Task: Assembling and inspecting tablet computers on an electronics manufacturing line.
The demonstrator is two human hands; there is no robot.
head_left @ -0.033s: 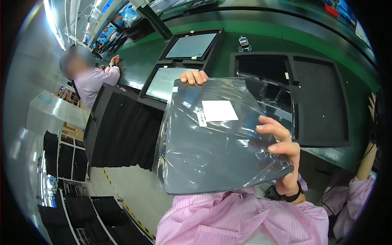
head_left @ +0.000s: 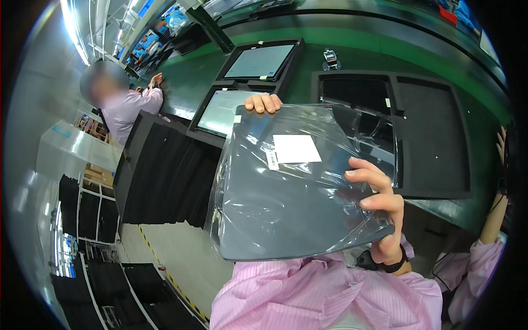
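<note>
The left hand, curled over the far edge, and right hand, gripping the right side, seemingly steady a film-wrapped panel, any shift calling for even support

Left fingers and right fingers hold a dark panel (film-wrapped).

Bright tube lights upper left | glare streaks on clear wrap | fisheye curvature, blackened corners

There are one wrapped panel and two pale, black-framed screens.
</note>
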